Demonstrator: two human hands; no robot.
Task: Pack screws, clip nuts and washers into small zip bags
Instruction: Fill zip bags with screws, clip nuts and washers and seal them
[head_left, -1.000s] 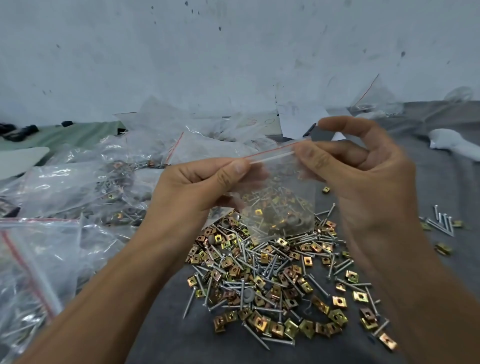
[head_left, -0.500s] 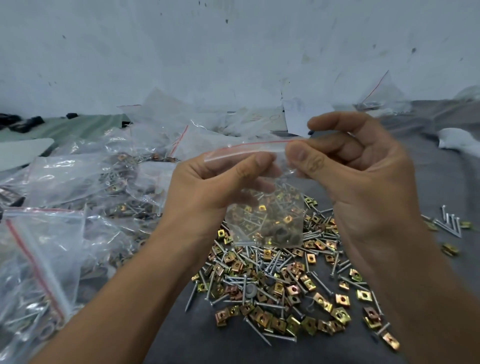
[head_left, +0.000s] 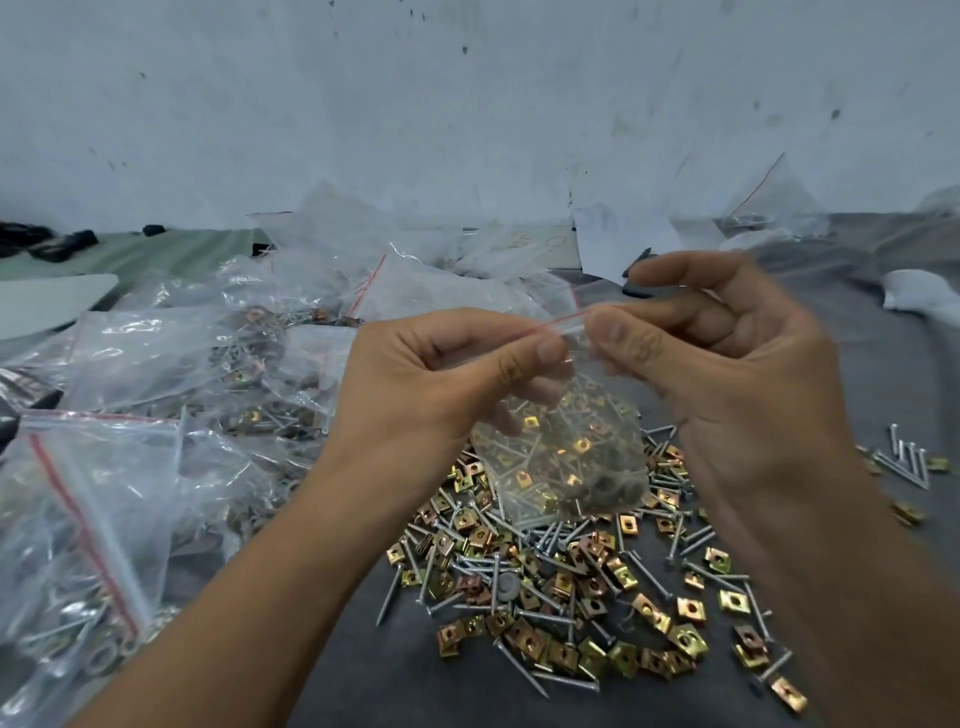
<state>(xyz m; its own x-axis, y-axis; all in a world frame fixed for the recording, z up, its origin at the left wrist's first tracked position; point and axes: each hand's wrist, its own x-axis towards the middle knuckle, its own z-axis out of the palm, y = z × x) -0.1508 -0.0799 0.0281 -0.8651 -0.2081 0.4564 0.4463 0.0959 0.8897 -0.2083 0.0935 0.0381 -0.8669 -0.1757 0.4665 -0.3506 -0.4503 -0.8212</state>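
Seen from the head camera, a person holds a small zip bag (head_left: 563, 457) in the air above a grey-covered table (head_left: 363, 686), both hands pinching its red-lined top edge. The left hand (head_left: 431, 384) grips the strip between thumb and curled fingers; the right hand (head_left: 727, 374) pinches it just beside, thumb to forefinger, the two thumbs nearly touching. The bag hangs between the wrists, its lower half filled with brass-coloured clip nuts, screws and dark washers (individual pieces inside are hard to count). Directly beneath it lies a loose pile of clip nuts and screws (head_left: 582, 582) spread across the cloth, with one grey washer (head_left: 506, 582) near the middle. A few more screws (head_left: 906, 457) lie apart at the right edge. To the left, a heap of filled zip bags (head_left: 171, 395) covers the table, one larger bag (head_left: 83, 519) with a red seal line closest to the camera. A scuffed white wall (head_left: 467, 104) rises behind.
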